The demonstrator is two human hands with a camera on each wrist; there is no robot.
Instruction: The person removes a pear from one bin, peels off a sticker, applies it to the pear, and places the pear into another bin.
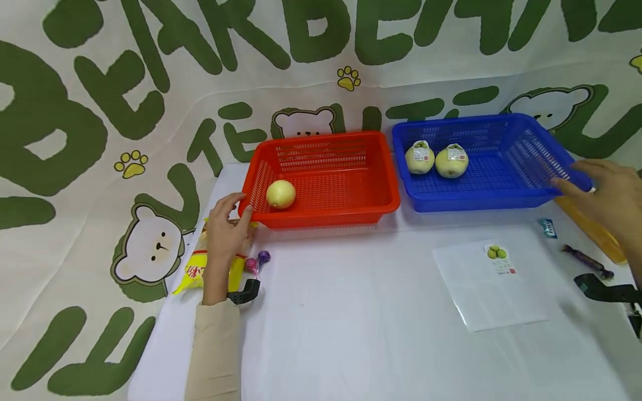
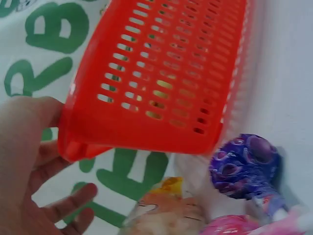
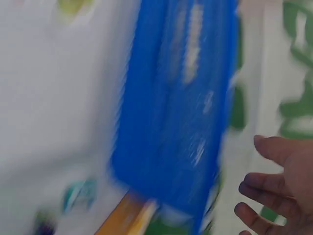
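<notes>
My left hand (image 1: 223,228) holds the near left corner of a red plastic basket (image 1: 321,218); in the left wrist view the thumb and a finger (image 2: 46,152) meet its rim while the other fingers hang loose. One pale yellow round fruit (image 1: 281,194) sits inside. To the right stands a blue basket (image 1: 481,201) with two pale round fruits (image 1: 451,161) bearing white labels. Beside its right end is my right hand (image 1: 609,192), fingers spread; the right wrist view shows this hand (image 3: 279,186) apart from the blurred blue basket (image 3: 166,122).
Under my left arm lies a yellow snack bag (image 1: 195,270), beside pink (image 1: 251,265) and purple lollipops (image 1: 263,257). A clear plastic sleeve (image 1: 491,295), a small teal packet (image 1: 548,228), a dark wrapped candy (image 1: 587,260) and a long orange item (image 1: 597,231) lie at right.
</notes>
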